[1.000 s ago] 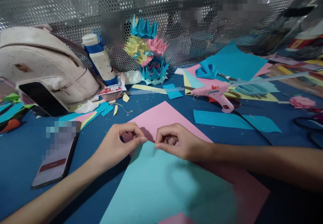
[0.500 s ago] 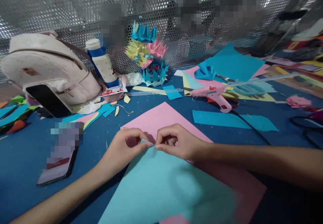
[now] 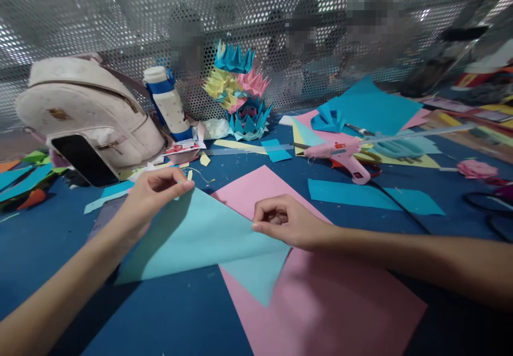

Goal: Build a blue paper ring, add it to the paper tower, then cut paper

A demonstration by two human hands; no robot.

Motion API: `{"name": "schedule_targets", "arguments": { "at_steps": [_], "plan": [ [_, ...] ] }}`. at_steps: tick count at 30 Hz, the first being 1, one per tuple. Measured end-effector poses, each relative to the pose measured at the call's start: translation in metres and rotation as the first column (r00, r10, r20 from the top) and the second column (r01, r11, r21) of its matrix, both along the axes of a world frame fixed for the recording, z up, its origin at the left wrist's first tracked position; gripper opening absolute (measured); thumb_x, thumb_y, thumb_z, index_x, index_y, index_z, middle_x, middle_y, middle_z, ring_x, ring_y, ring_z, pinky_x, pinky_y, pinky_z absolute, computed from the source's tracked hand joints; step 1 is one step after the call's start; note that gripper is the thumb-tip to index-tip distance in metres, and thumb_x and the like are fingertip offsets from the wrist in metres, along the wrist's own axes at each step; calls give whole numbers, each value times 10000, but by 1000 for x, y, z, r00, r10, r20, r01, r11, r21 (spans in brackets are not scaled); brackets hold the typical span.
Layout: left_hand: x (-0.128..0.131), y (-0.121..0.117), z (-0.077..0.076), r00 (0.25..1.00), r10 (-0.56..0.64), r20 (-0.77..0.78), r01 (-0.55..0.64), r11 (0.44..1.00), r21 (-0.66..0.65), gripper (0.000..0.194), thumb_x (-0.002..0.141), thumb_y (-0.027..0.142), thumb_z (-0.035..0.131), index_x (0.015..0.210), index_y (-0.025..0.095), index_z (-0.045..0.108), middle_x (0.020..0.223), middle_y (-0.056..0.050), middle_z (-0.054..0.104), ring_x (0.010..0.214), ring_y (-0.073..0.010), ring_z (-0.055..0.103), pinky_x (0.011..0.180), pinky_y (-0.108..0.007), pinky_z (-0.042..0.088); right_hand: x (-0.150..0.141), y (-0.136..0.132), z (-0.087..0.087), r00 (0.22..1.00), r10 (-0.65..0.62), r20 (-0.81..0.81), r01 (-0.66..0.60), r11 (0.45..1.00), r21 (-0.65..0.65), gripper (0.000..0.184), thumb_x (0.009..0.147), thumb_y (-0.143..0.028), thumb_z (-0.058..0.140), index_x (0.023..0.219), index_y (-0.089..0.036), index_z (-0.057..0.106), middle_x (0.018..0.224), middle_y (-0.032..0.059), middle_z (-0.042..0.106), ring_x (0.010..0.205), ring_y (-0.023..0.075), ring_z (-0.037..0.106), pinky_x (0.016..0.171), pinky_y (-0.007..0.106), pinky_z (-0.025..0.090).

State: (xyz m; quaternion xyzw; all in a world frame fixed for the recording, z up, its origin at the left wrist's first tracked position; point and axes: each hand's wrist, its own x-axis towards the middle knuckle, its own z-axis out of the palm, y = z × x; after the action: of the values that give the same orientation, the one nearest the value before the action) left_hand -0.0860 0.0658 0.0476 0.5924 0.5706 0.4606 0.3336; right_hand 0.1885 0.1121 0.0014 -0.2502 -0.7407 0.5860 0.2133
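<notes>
A sheet of light blue paper is stretched between my hands, lifted at its top edge, with a flap showing below its lower edge. At its upper left corner my left hand pinches it between thumb and fingers. My right hand pinches the top edge farther right, fingers curled. Beneath, a large sheet of pink paper lies on the blue table, partly covered by the light blue sheet. A phone lies flat on the left, mostly hidden by my left hand and the paper.
At the back left, a pale backpack has a phone leaning on it, beside a bottle. Folded paper flowers stand at the back. A pink glue gun, its cord and a blue strip lie on the right.
My left hand has moved left and up, carrying the light blue sheet's corner along. The sheet has swung left, uncovering more pink paper. My right hand has stayed almost in place.
</notes>
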Motion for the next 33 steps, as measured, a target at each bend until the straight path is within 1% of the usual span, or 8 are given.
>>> {"name": "schedule_targets", "arguments": {
  "at_steps": [8, 14, 17, 21, 24, 27, 30, 33],
  "plan": [
    [-25, -2, 18, 973, 181, 143, -190, 981, 49, 265, 708, 355, 850, 677, 189, 646, 627, 37, 569, 552, -97, 482, 453, -204, 318, 4, 2, 0, 998, 25, -63, -36, 983, -182, 284, 826, -381, 729, 748, -153, 578, 638, 8, 627, 580, 128, 642, 489, 195, 415],
    [-30, 0, 25, 946, 182, 270, -211, 974, 86, 218, 728, 278, 829, 683, 182, 638, 568, 61, 553, 491, -72, 446, 436, -194, 346, 6, 2, -1, 987, 1, -161, -27, 987, -157, 294, 868, -374, 701, 736, -145, 573, 639, 8, 624, 555, 100, 616, 469, 181, 387],
    [-32, 1, 32, 877, 247, 413, -307, 948, 86, 202, 742, 223, 803, 669, 194, 617, 601, 68, 586, 534, -82, 499, 477, -193, 413, 6, 1, -2, 984, -18, -175, -12, 985, -170, 280, 871, -382, 695, 765, -136, 613, 633, 8, 620, 546, 99, 605, 473, 192, 404],
    [-12, -4, 29, 759, 381, 527, -398, 913, -87, 254, 690, 217, 830, 631, 187, 585, 588, 73, 591, 507, -74, 504, 439, -172, 410, 4, 0, 2, 996, -32, -88, 19, 989, -144, 255, 902, -387, 645, 895, -134, 679, 740, 39, 669, 604, 105, 634, 469, 180, 390],
    [10, -10, 15, 765, 342, 546, -263, 939, -221, 254, 667, 315, 863, 773, 197, 663, 675, 45, 657, 544, -101, 567, 483, -190, 474, 1, 0, 5, 998, -21, -52, 13, 990, -142, 272, 909, -361, 620, 1094, -169, 671, 959, 75, 699, 749, 125, 663, 501, 173, 422],
    [29, -16, -1, 780, 251, 574, -54, 940, -337, 353, 656, 406, 877, 826, 175, 670, 689, 22, 655, 544, -99, 566, 516, -195, 484, -1, 0, 4, 999, -37, -32, 33, 991, -133, 298, 919, -365, 603, 1147, -180, 651, 927, 65, 695, 800, 142, 657, 547, 191, 464],
    [45, -23, -12, 799, 103, 592, 168, 908, -385, 357, 680, 409, 873, 768, 156, 638, 622, 43, 581, 515, -63, 509, 497, -154, 425, -1, 0, 2, 997, -50, -56, 43, 991, -124, 284, 929, -368, 585, 1119, -168, 651, 881, 57, 678, 789, 146, 646, 561, 207, 475],
    [58, -34, -13, 802, -43, 595, 339, 854, -395, 336, 748, 427, 827, 770, 156, 629, 643, 33, 577, 558, -69, 523, 567, -168, 455, 1, 2, 0, 993, -19, -120, 7, 995, -103, 295, 929, -421, 585, 1057, -162, 644, 931, 54, 657, 710, 113, 604, 570, 215, 485]
  ]
}}
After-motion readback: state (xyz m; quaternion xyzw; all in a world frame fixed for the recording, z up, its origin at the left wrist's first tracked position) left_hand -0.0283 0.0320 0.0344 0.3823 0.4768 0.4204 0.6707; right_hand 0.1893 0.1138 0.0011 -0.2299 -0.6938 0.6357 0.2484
